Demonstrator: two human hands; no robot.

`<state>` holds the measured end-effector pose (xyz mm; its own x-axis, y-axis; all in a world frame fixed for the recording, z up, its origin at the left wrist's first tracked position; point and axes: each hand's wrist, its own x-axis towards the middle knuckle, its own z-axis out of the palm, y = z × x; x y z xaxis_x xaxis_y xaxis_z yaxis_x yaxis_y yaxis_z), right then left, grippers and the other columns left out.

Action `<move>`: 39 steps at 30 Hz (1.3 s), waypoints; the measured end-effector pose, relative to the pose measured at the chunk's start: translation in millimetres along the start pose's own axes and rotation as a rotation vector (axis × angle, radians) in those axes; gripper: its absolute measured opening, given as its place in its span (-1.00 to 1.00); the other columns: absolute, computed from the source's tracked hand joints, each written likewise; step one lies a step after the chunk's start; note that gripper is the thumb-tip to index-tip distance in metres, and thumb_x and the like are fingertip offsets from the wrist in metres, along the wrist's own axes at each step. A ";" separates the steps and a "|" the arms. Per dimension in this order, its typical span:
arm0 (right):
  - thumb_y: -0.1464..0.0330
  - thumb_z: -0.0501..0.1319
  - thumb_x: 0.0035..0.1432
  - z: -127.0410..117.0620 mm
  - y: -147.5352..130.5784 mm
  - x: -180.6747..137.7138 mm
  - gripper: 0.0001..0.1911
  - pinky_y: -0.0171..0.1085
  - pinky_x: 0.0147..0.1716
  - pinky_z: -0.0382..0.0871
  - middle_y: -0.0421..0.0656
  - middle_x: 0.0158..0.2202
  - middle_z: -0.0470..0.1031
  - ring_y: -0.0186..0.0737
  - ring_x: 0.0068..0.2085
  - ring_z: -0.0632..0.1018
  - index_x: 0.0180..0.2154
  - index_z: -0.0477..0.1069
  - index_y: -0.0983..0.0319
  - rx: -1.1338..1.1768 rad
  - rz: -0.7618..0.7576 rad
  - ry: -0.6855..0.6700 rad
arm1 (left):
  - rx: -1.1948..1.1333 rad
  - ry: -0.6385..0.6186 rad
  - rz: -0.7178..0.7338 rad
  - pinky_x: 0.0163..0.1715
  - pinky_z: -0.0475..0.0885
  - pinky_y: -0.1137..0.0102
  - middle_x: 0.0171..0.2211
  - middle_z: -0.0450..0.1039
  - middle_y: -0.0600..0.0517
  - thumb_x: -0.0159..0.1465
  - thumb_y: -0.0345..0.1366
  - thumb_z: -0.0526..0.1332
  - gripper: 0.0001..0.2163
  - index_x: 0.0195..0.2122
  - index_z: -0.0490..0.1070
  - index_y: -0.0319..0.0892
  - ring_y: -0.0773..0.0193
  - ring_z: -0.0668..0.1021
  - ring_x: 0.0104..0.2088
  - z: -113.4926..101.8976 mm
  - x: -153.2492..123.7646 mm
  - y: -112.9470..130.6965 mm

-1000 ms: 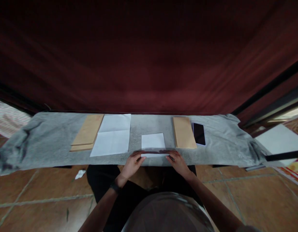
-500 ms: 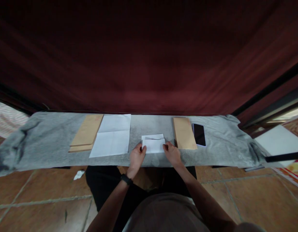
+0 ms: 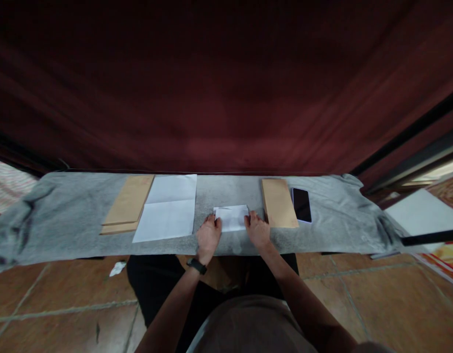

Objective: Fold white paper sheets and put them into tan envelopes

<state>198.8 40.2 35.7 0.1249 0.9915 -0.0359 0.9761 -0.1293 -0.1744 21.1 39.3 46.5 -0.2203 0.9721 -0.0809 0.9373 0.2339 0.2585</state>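
A folded sheet of white paper [image 3: 232, 218] lies near the front of the cloth-covered table [image 3: 226, 189], between my two hands. My left hand [image 3: 209, 236], with a black band on the wrist, is closed on the paper's left end. At its right end, my right hand [image 3: 257, 229] grips the paper with bent fingers. Left of my hands lies a stack of white sheets [image 3: 168, 208] with a crease across the middle. Brown envelopes [image 3: 129, 201] lie beyond it, and more brown envelopes [image 3: 280, 202] are just right of my right hand.
A phone [image 3: 302, 205] with a dark screen lies right of the right-hand envelopes. Behind the table hangs a dark red curtain [image 3: 226, 113]. A white board [image 3: 425, 215] is at the far right. Crumpled white paper [image 3: 117, 268] lies on the tiled floor.
The paper's upper layer has been pressed flatter and now nearly covers the back layer. Both hands have shifted forward slightly along the paper's ends, fingers still on it.
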 end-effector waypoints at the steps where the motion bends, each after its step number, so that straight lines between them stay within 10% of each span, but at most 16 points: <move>1: 0.21 0.00 0.46 0.5 -0.3 1.8 -0.66 -0.31 -0.32 0.37 0.01 -0.21 0.63 -0.15 -0.25 0.66 0.06 0.37 0.26 -0.004 0.000 0.010 | 0.013 0.004 0.001 -0.28 0.39 0.35 -0.15 0.62 -0.15 0.44 -0.16 0.01 -0.68 0.01 0.46 -0.18 0.10 0.65 -0.21 -0.1 1.1 0.6; 9: 0.23 -0.04 0.45 4.0 1.2 6.0 -0.63 -0.20 -0.19 0.40 0.06 -0.14 0.58 -0.07 -0.18 0.61 0.08 0.37 0.29 0.049 -0.047 0.137 | 0.066 0.010 0.030 -0.30 0.39 0.35 -0.20 0.62 -0.20 0.45 -0.12 0.00 -0.66 0.02 0.44 -0.22 0.06 0.66 -0.25 -0.3 6.5 5.7; 18: 0.29 -0.01 0.44 26.1 -1.6 -20.5 -0.52 -0.01 0.34 0.08 -0.01 0.38 0.20 -0.04 0.37 0.22 0.31 0.24 0.27 0.154 -0.542 0.187 | 0.053 0.017 0.037 -0.31 0.39 0.34 -0.17 0.62 -0.20 0.46 -0.17 -0.01 -0.67 0.02 0.44 -0.23 0.06 0.66 -0.24 3.2 7.5 4.9; 33: 0.27 0.01 0.44 38.1 0.6 -22.4 -0.48 0.03 0.36 0.07 -0.01 0.43 0.05 -0.05 0.41 0.16 0.36 0.16 0.22 0.120 -0.546 0.171 | 0.040 0.034 -0.011 -0.31 0.43 0.32 -0.26 0.60 -0.19 0.46 -0.18 -0.03 -0.66 0.00 0.44 -0.26 0.05 0.65 -0.26 7.9 11.8 3.6; 39: 0.32 -0.01 0.43 43.4 1.3 -22.1 -0.47 0.05 0.37 0.03 0.01 0.43 0.07 -0.06 0.42 0.14 0.37 0.13 0.23 0.092 -0.552 0.171 | -0.002 0.210 0.218 0.13 0.37 0.12 0.11 0.44 -0.31 0.44 -0.33 -0.06 -0.63 0.19 0.32 -0.32 -0.03 0.49 0.15 15.2 -5.5 13.0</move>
<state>189.6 17.5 -6.5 -0.3640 0.8994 0.2421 0.8863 0.4144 -0.2069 38.6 36.7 35.6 -0.0656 0.9819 0.1779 0.9680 0.0193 0.2502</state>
